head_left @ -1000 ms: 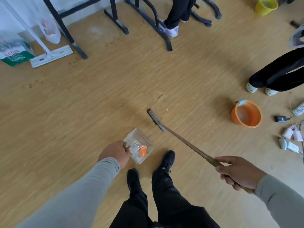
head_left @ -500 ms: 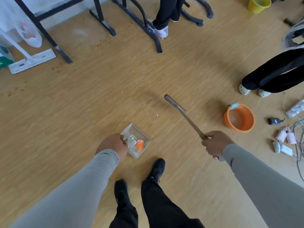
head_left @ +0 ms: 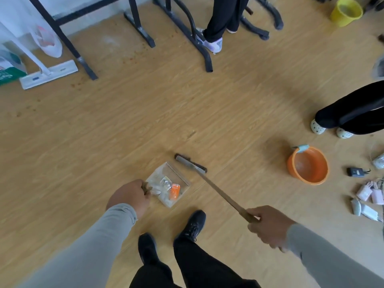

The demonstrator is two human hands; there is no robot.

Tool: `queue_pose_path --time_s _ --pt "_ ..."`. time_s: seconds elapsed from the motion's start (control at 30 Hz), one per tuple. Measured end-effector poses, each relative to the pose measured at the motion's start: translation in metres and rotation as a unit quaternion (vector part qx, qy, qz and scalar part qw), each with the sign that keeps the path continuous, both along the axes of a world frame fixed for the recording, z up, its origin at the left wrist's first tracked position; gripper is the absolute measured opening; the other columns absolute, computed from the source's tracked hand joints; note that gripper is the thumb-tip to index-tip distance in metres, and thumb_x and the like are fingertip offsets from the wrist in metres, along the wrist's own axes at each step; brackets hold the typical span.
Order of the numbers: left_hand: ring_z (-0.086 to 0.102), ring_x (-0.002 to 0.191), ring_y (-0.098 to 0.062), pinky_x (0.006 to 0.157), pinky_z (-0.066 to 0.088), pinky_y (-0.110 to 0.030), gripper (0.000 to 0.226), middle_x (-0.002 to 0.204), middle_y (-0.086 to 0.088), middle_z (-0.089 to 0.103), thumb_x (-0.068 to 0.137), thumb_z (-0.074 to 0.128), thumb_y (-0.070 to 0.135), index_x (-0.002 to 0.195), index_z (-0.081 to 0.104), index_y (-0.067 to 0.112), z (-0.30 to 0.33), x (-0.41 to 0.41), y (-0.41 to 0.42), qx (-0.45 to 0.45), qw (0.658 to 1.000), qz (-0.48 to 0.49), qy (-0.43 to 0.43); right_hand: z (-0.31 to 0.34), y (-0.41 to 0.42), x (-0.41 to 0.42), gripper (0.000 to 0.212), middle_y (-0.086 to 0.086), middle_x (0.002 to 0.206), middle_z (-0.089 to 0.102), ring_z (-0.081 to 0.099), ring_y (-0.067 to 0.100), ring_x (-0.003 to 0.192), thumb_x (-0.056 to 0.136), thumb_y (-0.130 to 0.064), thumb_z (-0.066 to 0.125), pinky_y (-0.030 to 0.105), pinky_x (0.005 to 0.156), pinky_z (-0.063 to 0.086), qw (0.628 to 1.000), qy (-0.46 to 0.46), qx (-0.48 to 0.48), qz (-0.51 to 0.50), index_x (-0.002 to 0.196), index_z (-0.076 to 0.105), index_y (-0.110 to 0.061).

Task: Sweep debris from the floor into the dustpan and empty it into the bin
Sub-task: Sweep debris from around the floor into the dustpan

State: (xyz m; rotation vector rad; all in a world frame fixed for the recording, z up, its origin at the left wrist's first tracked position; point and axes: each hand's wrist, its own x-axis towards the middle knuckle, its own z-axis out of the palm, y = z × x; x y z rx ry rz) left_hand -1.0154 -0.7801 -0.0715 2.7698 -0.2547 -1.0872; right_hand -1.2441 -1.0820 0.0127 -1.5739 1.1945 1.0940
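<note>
wood-look flooring (head_left: 145,125) fills my view. i see one clear square dustpan (head_left: 180,176) on it, just ahead of my black shoes, holding pale scraps and one orange piece (head_left: 175,191). my left hand (head_left: 129,197) grips its handle at the near edge. my right hand (head_left: 270,227) is curled round the stick of one broom (head_left: 216,189), whose dark bristle head touches the pan's far rim. one orange bucket (head_left: 307,165) sits well right, one yellow bucket (head_left: 346,11) far off.

clear dustpan (head_left: 168,183) in left hand (head_left: 128,197), broom (head_left: 209,181) in right hand (head_left: 270,227)
</note>
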Motion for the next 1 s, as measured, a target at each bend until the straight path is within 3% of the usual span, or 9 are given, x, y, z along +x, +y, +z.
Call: queue_pose_path --time_s 0.13,0.27,0.43,0.53,0.6,0.7,0.77,0.83,1.0 --pt "0.064 0.073 -0.013 0.071 0.058 -0.035 0.013 0.083 0.014 0.065 0.093 0.053 0.045 0.096 0.058 0.034 0.005 -0.003 0.0 0.008 1.0 -0.003 0.0 0.042 -0.06 -0.016 0.046 0.01 0.065 0.058 0.043 0.016 0.049 0.095 -0.011 0.065 0.027 0.043 0.035 0.998 -0.006 0.022 -0.067 0.139 0.055 -0.017" --pt "0.062 0.075 -0.011 0.065 0.053 -0.029 0.012 0.084 0.019 0.061 0.094 0.051 0.046 0.098 0.057 0.036 0.004 -0.003 0.001 0.006 1.0 -0.006 0.002 0.037 -0.033 -0.015 0.046 0.005 0.061 0.057 0.039 0.017 0.049 0.094 -0.015 0.063 0.025 0.043 0.031 0.998 -0.03 -0.029 -0.037 0.139 0.056 -0.025" --pt "0.064 0.073 -0.014 0.068 0.057 -0.032 0.015 0.082 0.015 0.064 0.093 0.051 0.048 0.097 0.057 0.035 0.002 -0.004 0.002 0.01 1.0 0.002 -0.001 -0.003 0.009 0.021 0.048 -0.003 0.095 0.064 0.062 0.018 0.068 0.099 -0.027 0.052 0.023 0.046 0.044 0.985 -0.052 -0.146 0.081 0.147 0.047 -0.027" --pt "0.063 0.072 -0.014 0.063 0.054 -0.029 0.015 0.081 0.014 0.063 0.095 0.051 0.047 0.1 0.057 0.033 0.002 -0.007 0.001 0.018 1.0 -0.007 -0.008 -0.022 0.04 0.039 0.046 0.003 0.093 0.065 0.06 0.021 0.064 0.099 -0.024 0.05 0.025 0.047 0.045 0.988 -0.045 -0.098 0.112 0.145 0.047 -0.023" --pt "0.063 0.071 -0.014 0.06 0.05 -0.028 0.016 0.08 0.013 0.062 0.095 0.051 0.045 0.102 0.058 0.032 0.004 -0.008 0.0 0.021 1.0 -0.012 -0.013 -0.019 0.044 0.042 0.044 0.006 0.076 0.061 0.049 0.022 0.053 0.096 -0.021 0.052 0.026 0.046 0.038 0.996 -0.03 -0.026 0.08 0.14 0.05 -0.024" --pt "0.062 0.068 -0.013 0.057 0.049 -0.027 0.017 0.078 0.015 0.06 0.095 0.05 0.045 0.105 0.057 0.032 0.006 -0.009 0.0 0.021 0.999 -0.013 -0.027 0.005 0.017 0.04 0.041 0.009 0.066 0.059 0.045 0.022 0.057 0.092 -0.018 0.061 0.031 0.054 0.036 0.999 -0.019 0.043 0.004 0.132 0.055 -0.024" --pt "0.063 0.066 -0.012 0.057 0.051 -0.027 0.017 0.077 0.015 0.061 0.095 0.049 0.045 0.103 0.057 0.033 0.006 -0.011 0.007 0.018 1.0 -0.01 -0.022 0.024 0.003 0.032 0.036 0.011 0.067 0.062 0.047 0.017 0.051 0.094 -0.014 0.065 0.027 0.046 0.037 0.998 -0.029 0.054 -0.032 0.129 0.059 -0.015" --pt "0.063 0.063 -0.011 0.055 0.052 -0.027 0.017 0.075 0.014 0.062 0.095 0.047 0.046 0.102 0.056 0.032 0.005 -0.013 0.013 0.016 1.0 -0.013 -0.01 0.042 0.004 0.022 0.034 0.012 0.067 0.064 0.046 0.017 0.048 0.094 -0.013 0.066 0.026 0.041 0.036 0.998 -0.031 0.047 -0.035 0.127 0.059 -0.016" --pt "0.062 0.07 -0.009 0.055 0.045 -0.026 0.018 0.079 0.014 0.061 0.095 0.046 0.047 0.103 0.056 0.033 0.008 -0.021 0.043 -0.012 1.0 0.001 0.002 0.074 0.046 0.02 0.023 0.012 0.066 0.06 0.043 0.018 0.049 0.094 -0.015 0.063 0.024 0.043 0.031 0.998 -0.056 0.012 -0.014 0.116 0.061 -0.022"
